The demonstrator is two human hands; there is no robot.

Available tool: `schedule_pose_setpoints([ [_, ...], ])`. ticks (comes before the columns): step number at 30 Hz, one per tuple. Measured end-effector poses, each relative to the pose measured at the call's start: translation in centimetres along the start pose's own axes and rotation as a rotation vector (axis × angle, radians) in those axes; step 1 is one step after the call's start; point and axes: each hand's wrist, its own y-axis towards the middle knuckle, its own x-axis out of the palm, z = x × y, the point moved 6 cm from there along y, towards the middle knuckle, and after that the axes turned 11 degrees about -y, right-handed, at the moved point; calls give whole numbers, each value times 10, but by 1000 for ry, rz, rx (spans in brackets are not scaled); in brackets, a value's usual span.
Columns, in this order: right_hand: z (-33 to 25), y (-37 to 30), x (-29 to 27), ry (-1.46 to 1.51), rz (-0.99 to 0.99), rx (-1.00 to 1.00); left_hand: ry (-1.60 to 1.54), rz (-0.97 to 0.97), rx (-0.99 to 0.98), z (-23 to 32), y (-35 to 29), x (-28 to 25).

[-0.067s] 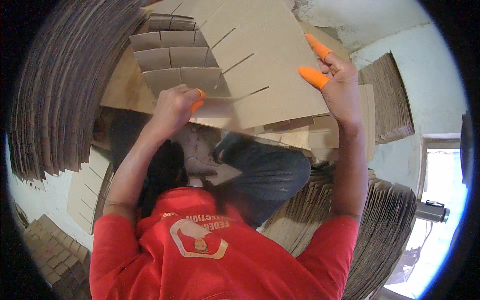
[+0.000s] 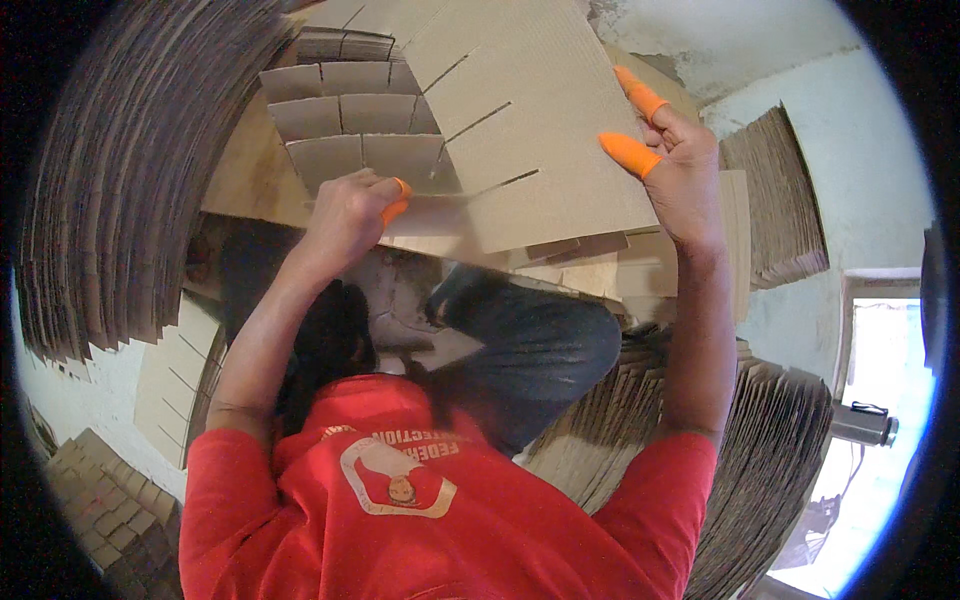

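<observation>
A large slotted cardboard sheet (image 2: 540, 130) is tilted across the top middle, with several parallel slits along its left side. My right hand (image 2: 685, 170) grips its right edge between thumb and fingers; orange finger cots cover the thumb and a fingertip. My left hand (image 2: 350, 215) is closed in a pinch at the near end of the cardboard divider strips (image 2: 365, 155), orange cots on its fingertips. The nearest strip seems to be in that pinch, though the fingers hide the contact. Several upright strips stand in rows behind it, meeting the sheet's slit side.
A wooden board (image 2: 262, 175) lies under the work. Tall cardboard stacks rise at the left (image 2: 130, 170), and others stand at the right wall (image 2: 775, 195) and beside my right knee (image 2: 770, 430). Assembled dividers (image 2: 110, 500) sit at the lower left. A bright doorway (image 2: 885, 370) opens at right.
The big sheet has shifted very slightly, its upper slits moving a little upward, and my right hand has moved a touch to the right with it. My left hand stays in place.
</observation>
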Motion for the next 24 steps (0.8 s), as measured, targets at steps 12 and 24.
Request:
schedule_pose_setpoints([
  [12, -4, -2, 14, -42, 114, -64, -29, 54, 30, -19, -2, 6],
  [24, -7, -15, 16, 8, 74, -33, 11, 13, 12, -7, -2, 4],
])
